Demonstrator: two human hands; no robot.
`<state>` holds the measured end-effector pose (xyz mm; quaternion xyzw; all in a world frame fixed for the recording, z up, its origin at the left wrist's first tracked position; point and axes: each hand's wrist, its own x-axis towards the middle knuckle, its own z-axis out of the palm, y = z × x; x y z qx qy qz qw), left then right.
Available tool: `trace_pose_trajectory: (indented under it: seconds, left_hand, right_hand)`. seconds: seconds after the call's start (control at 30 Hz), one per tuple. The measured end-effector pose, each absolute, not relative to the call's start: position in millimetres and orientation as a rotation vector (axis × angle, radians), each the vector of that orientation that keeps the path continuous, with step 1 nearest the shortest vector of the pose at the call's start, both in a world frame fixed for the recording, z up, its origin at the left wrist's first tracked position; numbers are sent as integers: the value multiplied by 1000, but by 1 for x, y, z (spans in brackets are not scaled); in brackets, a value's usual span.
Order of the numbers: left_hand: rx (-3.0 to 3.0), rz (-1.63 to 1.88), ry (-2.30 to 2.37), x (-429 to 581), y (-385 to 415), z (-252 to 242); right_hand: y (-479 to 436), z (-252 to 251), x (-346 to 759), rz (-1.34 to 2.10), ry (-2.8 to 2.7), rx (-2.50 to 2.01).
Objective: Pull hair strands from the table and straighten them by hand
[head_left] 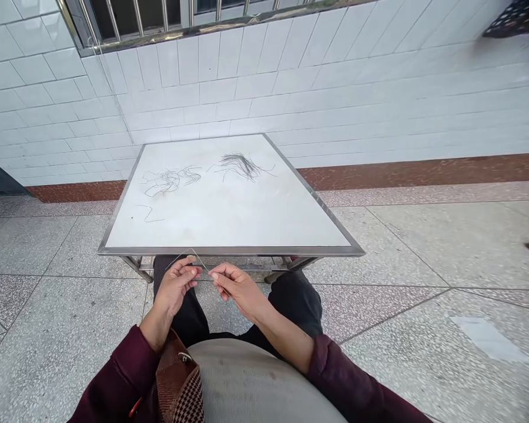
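- White-topped, metal-edged surface (229, 229): carries several thin lengths; clock positions below are taken from its centre.
- Held strand (201, 259): at 7 o'clock, by the near edge, with a sharp bend at its top. Contact with the edge cannot be determined.
- Right hand (235, 288): grip pinched on the strand, thumb against forefinger, at the 4 o'clock side of the bend.
- Left hand (179, 285): fingers curled at the strand's other leg; whether this grip bears on it or merely lies alongside, cannot tell.
- Loose tangle (170, 181): at 9 o'clock. Darker bundle (242, 164): at 1 o'clock. Single crooked piece (148, 215): between 8 and 9 o'clock.
- Handling, in judgement: very light, springy, apparently stiff enough to hold a bend; slim enough to roll or slip between fingertips, and liable to kink.
- Recommended hold: fingertip pinch close to either side of the bend, pressure light.
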<state>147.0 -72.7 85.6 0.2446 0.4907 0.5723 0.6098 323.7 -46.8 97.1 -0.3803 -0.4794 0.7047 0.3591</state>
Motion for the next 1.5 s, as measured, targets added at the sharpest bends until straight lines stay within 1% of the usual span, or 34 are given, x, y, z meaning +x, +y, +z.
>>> trace_pose_trajectory:
  seconds: [0.2,0.47,0.73,0.83,1.03,1.1,1.2,1.4,1.5]
  left_hand:
    - [619,1374,1067,168,-72,96]
    - [637,1414,1125,167,-78,100]
    - [726,1474,1082,172,-80,104]
    - [714,1506,1127,172,-80,101]
    - [790,1539,1216,170,-80,100]
    - [820,1542,1209,170,-80,100]
    - [859,1541,1172,171,-81,101]
    - [891,1561,1072,173,-81,102]
    - [880,1578,1063,173,-81,102]
  right_hand:
    - [-52,96,323,1857,-1281,-967]
    - [-55,95,324,1791,-1410,-946]
    - [-58,96,321,1983,-1170,-886]
    - [-60,91,321,1896,-1291,-866]
    - [-64,87,323,1542,-1660,-979]
    - [-64,88,323,1526,-1670,-1002]
    - [-63,90,322,1659,-1572,-967]
    - [-64,96,322,2018,-1184,-835]
    - [-66,95,321,2076,-1134,-827]
